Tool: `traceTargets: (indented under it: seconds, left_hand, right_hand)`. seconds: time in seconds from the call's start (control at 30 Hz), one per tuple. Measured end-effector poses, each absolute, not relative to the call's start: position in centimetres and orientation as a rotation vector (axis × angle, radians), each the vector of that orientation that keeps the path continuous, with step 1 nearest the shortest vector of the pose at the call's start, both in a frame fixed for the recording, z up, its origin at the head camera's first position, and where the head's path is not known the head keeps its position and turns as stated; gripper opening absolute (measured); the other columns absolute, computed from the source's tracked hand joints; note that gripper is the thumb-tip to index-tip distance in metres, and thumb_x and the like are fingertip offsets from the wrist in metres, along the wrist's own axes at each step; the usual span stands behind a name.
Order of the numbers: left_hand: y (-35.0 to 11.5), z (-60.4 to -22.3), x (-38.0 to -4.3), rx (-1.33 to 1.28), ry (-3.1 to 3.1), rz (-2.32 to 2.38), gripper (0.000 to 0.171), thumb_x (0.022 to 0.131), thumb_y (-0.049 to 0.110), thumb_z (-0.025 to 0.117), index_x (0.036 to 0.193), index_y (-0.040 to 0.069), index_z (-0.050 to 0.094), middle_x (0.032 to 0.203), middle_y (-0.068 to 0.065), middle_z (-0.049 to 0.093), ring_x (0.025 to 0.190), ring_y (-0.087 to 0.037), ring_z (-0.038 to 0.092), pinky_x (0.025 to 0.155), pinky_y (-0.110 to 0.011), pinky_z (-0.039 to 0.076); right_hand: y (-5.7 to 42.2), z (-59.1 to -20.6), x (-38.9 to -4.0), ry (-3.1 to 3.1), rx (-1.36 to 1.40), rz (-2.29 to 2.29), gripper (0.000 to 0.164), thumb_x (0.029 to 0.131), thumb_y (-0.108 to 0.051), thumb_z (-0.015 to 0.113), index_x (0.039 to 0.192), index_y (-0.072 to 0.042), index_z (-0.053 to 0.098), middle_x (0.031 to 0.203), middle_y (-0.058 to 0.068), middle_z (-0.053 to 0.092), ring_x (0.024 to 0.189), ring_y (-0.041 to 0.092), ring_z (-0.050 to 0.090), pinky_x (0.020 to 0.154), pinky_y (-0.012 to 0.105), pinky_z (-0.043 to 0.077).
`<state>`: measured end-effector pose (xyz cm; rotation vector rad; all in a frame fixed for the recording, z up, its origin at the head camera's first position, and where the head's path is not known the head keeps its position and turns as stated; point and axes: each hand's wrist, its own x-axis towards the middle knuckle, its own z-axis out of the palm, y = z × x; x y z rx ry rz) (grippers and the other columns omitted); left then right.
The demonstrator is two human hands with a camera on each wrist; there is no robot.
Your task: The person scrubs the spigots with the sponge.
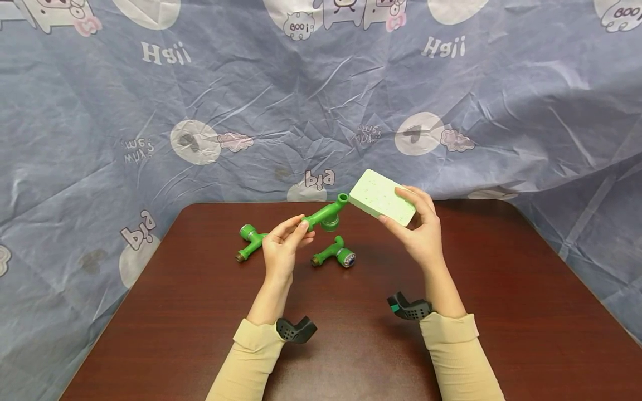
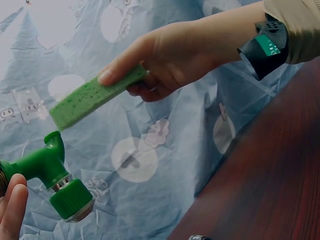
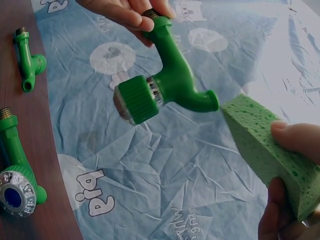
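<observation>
My left hand (image 1: 282, 248) pinches a green faucet (image 2: 44, 162) by its threaded inlet end, holding it above the table. The faucet's spout points toward my right hand, and its ribbed knob (image 3: 137, 100) hangs on the near side in the right wrist view. In my right hand (image 1: 423, 231) is a light green sponge (image 1: 382, 195), gripped between thumb and fingers at one end. One corner of the sponge is at the spout's mouth; whether they touch I cannot tell.
Two more green faucets lie on the dark reddish-brown table (image 1: 351, 334): one (image 1: 251, 243) partly behind my left hand, another (image 1: 333, 253) between the hands. A wrinkled blue printed cloth (image 1: 311, 100) hangs behind the table. Each wrist carries a black camera mount (image 1: 296, 329).
</observation>
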<state>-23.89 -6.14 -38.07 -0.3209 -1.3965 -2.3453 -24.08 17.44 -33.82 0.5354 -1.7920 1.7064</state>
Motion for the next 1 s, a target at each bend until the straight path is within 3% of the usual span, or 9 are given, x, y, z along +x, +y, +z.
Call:
traceTargets:
  seconds: [0.2, 0.6, 0.8, 1.0]
  left_hand:
    - [-5.7, -38.2, -23.8, -0.361, -1.431, -2.337, 0.027, 0.084, -0.007, 0.064, 0.107, -0.019, 0.059, 0.085, -0.01, 0.068, 0.065, -0.016, 0.068, 0.062, -0.028, 0.058]
    - [-5.5, -38.3, -23.8, -0.385, -1.446, -2.325, 0.031, 0.083, -0.007, 0.064, 0.109, -0.023, 0.055, 0.084, -0.011, 0.067, 0.065, -0.018, 0.068, 0.061, -0.029, 0.058]
    - [-5.5, -38.4, -23.8, -0.361, -1.48, -2.314, 0.028, 0.084, -0.006, 0.065, 0.108, -0.019, 0.059, 0.087, -0.014, 0.067, 0.067, -0.018, 0.068, 0.061, -0.029, 0.058]
    - [-5.4, -38.4, -23.8, -0.349, -1.474, -2.341, 0.03, 0.085, -0.007, 0.063, 0.11, -0.023, 0.055, 0.088, -0.013, 0.067, 0.069, -0.019, 0.069, 0.063, -0.029, 0.058]
  right_hand:
    - [16.4, -33.0, -23.1, -1.799, 0.566, 1.726, 0.054, 0.067, 0.024, 0.069, 0.118, 0.017, 0.051, 0.127, 0.024, 0.042, 0.099, 0.016, 0.052, 0.07, 0.012, 0.048]
    - [16.1, -33.0, -23.0, -1.84, 0.469, 1.679, 0.054, 0.07, 0.017, 0.072, 0.12, 0.013, 0.054, 0.127, 0.022, 0.044, 0.101, 0.016, 0.05, 0.071, 0.012, 0.047]
    - [15.9, -32.9, -22.9, -1.9, 0.499, 1.703, 0.053, 0.07, 0.017, 0.072, 0.12, 0.013, 0.054, 0.128, 0.021, 0.044, 0.098, 0.014, 0.052, 0.07, 0.012, 0.048]
    - [15.7, -32.7, -22.8, -1.912, 0.418, 1.623, 0.053, 0.071, 0.012, 0.074, 0.121, 0.01, 0.056, 0.127, 0.024, 0.045, 0.105, 0.014, 0.047, 0.071, 0.011, 0.046]
